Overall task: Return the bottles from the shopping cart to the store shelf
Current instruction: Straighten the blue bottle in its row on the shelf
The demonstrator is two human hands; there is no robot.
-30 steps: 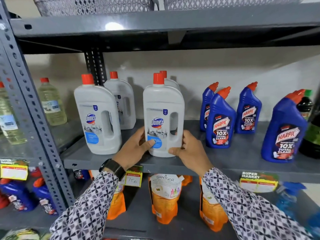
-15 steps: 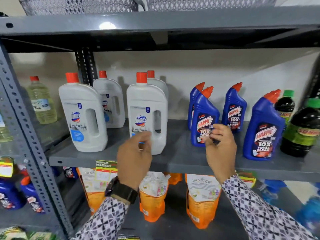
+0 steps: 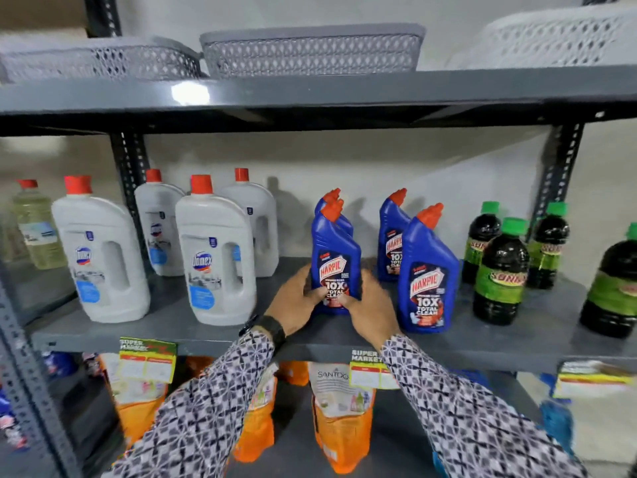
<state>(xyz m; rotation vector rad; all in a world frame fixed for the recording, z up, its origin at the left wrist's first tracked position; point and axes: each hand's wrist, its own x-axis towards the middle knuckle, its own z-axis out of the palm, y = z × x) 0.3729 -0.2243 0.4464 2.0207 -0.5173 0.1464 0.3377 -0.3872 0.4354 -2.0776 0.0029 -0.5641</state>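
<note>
Both hands are clamped on one blue Harpic bottle (image 3: 335, 260) that stands upright on the grey metal store shelf (image 3: 517, 343), just right of the picture's centre. The left hand (image 3: 295, 305) holds its lower left side and the right hand (image 3: 370, 310) its lower right side, the fingers (image 3: 346, 300) of the right curling over the bottom of the label — the base of the bottle is hidden behind them. The bottle is deep blue with an angled neck and an orange-red cap pointing toward 1 o'clock; its red label reads "Harpic 10X Total Clean".

Directly behind it, at 12 o'clock, a second blue bottle shows only its cap and shoulder. At 3 o'clock stands another Harpic bottle (image 3: 427, 274), nearer the shelf edge, with one more (image 3: 393, 232) behind it. Farther toward 3 o'clock are dark bottles with green caps (image 3: 501, 270). At 9 o'clock stand white Domex bottles (image 3: 215, 257) with red caps. The left wrist wears a black watch (image 3: 272, 331), and both sleeves carry a black-and-white pattern.
</note>
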